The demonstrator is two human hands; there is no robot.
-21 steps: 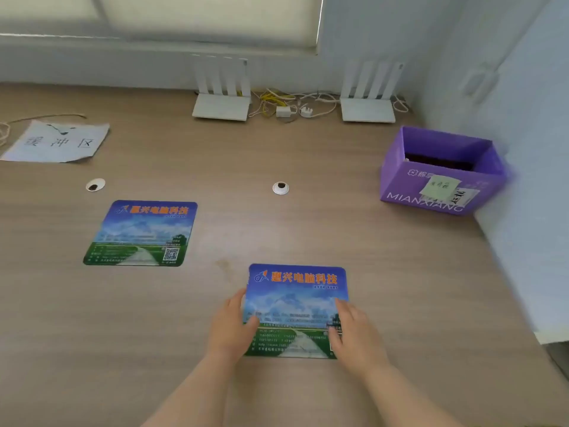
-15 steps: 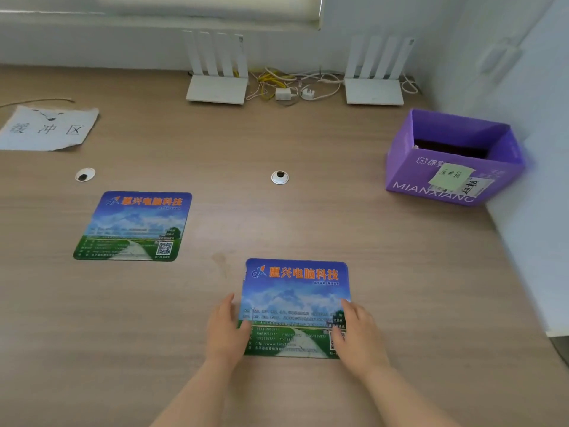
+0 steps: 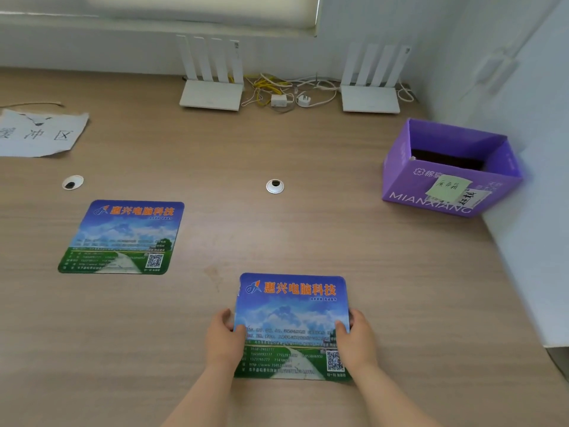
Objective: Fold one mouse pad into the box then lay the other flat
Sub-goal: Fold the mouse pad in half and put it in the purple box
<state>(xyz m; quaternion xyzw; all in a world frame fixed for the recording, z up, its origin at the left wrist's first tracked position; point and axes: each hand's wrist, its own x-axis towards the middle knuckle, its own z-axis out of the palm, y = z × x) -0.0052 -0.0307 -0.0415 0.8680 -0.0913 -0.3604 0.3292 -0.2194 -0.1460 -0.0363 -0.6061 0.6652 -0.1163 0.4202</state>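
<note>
A wood-grain desk (image 3: 277, 235) fills the view, backed at twelve o'clock by a pale wall under a lowered window blind (image 3: 191, 10), with a light wall panel closing the right side from one to four o'clock.

There are two printed mouse pads. The near mouse pad (image 3: 292, 312) lies at six o'clock, close to the desk's front edge. The left hand (image 3: 223, 337) clamps its left edge and the right hand (image 3: 357, 340) its right edge, thumbs on top of the print and the other fingers curled at or under the rim. Whether the pad is lifted off the wood or only pinched there cannot be told. The far mouse pad (image 3: 121, 237) lies flat at ten o'clock, well apart from the hands.

One purple cardboard box (image 3: 443, 183) stands open at two o'clock beside the right wall panel, with a green note and a white label stuck on its front. Its inside is dark and what it holds cannot be made out.

Two white routers (image 3: 211, 94) sit at twelve o'clock, each with four upright antennas, and a tangle of white and yellow cables (image 3: 277, 94) lies between them. Two round cable grommets (image 3: 275, 186) are set in the desk. One torn paper sheet (image 3: 40, 134) with handwritten characters lies at ten o'clock, cut off by the left frame edge. Both forearms run out of the bottom edge.
</note>
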